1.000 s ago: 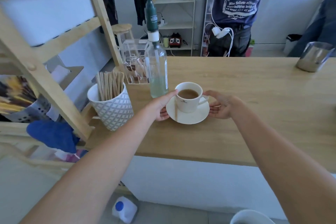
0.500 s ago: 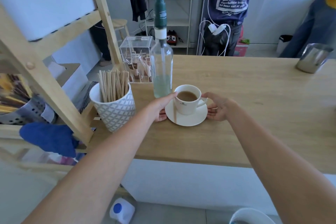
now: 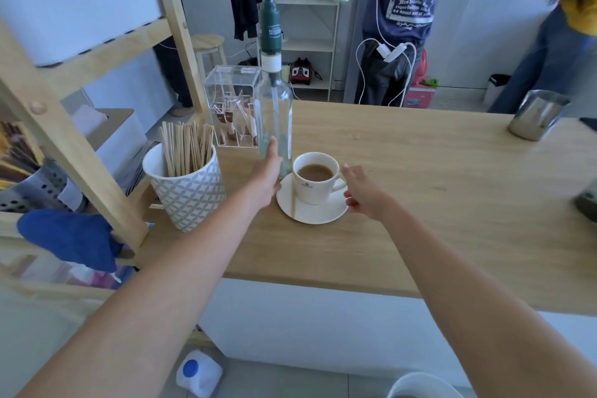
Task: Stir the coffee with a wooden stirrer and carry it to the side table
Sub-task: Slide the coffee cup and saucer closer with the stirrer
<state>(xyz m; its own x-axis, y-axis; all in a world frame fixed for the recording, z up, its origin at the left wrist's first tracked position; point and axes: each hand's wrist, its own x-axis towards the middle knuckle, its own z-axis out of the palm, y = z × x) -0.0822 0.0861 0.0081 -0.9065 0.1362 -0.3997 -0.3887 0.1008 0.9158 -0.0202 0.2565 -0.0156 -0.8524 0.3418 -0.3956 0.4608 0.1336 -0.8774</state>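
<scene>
A white cup of coffee (image 3: 314,176) stands on a white saucer (image 3: 318,215) on the wooden counter (image 3: 420,191). A wooden stirrer (image 3: 293,200) lies on the saucer's left side. My left hand (image 3: 268,176) is at the saucer's left rim, fingers together and pointing away, against the glass bottle. My right hand (image 3: 361,191) is at the saucer's right rim by the cup handle, fingers apart. Whether either hand grips the saucer is unclear.
A tall glass bottle (image 3: 273,107) with a green top stands just behind the cup. A patterned pot of wooden stirrers (image 3: 185,181) is to the left, a clear sachet box (image 3: 232,103) behind it. A steel jug (image 3: 536,115) sits far right. Two people stand beyond the counter.
Both hands have loosened from the saucer's edges: the left hand has straightened up along the bottle, the right hand has opened its fingers. Cup and saucer stay on the counter.
</scene>
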